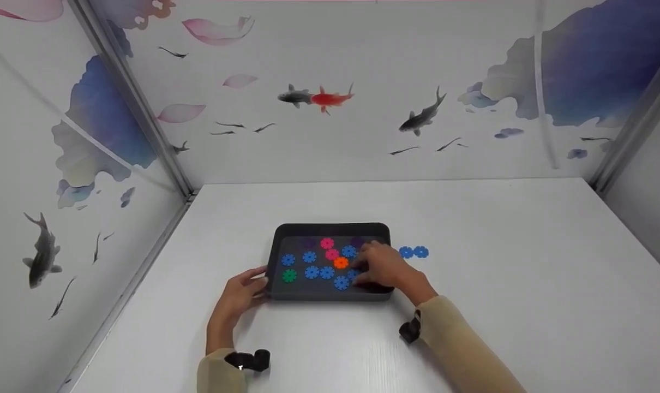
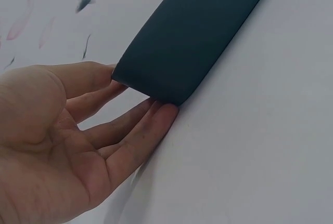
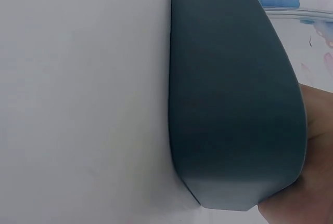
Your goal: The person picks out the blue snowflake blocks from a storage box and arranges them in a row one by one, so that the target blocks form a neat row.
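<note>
I read this as picking: right hand (image 1: 384, 265) bent beside blue disc (image 1: 341, 283), can't tell its hold; left hand (image 1: 241, 295), fingers loosely extended, touches tray (image 1: 330, 297). Next needs clean pinch.

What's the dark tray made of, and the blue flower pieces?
The dark tray looks like smooth matte plastic: its wall shows soft shading, though coated metal is possible. The blue flower pieces are probably plastic too, evenly bright with notched edges.

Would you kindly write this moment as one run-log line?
left hand: touching dark tray, left end | right hand: inside tray, among notched discs; hold unclear | table: two blue notched discs right of tray
</note>
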A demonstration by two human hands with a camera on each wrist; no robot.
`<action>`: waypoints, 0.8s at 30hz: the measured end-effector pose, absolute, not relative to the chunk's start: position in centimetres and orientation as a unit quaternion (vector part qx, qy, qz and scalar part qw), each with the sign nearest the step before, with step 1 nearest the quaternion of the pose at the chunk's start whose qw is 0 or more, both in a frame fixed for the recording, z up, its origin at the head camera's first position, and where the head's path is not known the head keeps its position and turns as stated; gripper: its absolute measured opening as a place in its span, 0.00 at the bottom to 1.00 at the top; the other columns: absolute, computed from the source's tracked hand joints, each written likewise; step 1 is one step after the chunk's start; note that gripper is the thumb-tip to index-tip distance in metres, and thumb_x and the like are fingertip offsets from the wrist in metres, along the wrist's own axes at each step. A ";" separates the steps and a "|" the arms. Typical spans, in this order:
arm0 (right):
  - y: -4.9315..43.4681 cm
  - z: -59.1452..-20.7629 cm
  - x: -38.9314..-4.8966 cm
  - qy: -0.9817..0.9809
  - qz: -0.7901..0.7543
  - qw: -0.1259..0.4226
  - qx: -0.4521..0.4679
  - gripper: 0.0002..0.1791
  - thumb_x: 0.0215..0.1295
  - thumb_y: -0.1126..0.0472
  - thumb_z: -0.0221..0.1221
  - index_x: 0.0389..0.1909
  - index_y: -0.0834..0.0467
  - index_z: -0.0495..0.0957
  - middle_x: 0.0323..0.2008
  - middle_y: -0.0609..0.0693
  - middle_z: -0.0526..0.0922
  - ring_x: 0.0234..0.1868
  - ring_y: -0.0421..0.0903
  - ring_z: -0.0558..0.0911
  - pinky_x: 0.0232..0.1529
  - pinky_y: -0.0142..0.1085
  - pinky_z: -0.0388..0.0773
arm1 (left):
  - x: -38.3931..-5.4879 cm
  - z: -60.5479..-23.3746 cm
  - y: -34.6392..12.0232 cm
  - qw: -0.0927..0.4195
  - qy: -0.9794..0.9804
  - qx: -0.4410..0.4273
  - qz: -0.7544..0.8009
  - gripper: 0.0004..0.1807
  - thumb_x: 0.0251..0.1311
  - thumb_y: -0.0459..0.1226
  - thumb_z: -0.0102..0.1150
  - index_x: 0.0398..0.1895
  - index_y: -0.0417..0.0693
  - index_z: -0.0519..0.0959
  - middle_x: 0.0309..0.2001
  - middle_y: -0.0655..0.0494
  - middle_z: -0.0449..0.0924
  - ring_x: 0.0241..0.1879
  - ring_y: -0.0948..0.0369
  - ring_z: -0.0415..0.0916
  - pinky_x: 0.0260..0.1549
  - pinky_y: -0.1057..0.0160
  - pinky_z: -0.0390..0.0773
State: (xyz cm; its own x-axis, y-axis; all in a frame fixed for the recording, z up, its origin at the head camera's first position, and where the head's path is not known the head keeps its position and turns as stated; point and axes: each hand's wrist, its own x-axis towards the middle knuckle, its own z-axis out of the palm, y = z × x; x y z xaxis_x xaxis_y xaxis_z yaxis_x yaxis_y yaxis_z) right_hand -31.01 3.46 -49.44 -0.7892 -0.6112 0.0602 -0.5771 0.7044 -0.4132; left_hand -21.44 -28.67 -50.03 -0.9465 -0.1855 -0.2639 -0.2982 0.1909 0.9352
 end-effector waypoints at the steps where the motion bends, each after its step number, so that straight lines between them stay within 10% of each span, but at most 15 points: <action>1: 3.5 -49.5 -31.0 0.923 -0.209 0.044 -0.320 0.19 0.55 0.47 0.73 0.46 0.50 0.89 0.46 0.51 0.84 0.49 0.50 0.76 0.56 0.47 0.80 | -21.4 -50.1 -28.7 0.047 0.769 -0.157 0.617 0.23 0.72 0.33 0.52 0.68 0.42 0.72 0.62 0.35 0.77 0.58 0.47 0.80 0.59 0.50 0.82; 24: 2.9 -48.7 -31.0 0.936 -0.193 0.074 -0.285 0.14 0.56 0.48 0.73 0.39 0.51 0.87 0.42 0.48 0.83 0.45 0.46 0.74 0.54 0.44 0.81 | -21.3 -50.2 -28.9 0.045 0.763 -0.144 0.628 0.23 0.72 0.32 0.52 0.69 0.40 0.71 0.62 0.33 0.76 0.60 0.45 0.79 0.60 0.49 0.81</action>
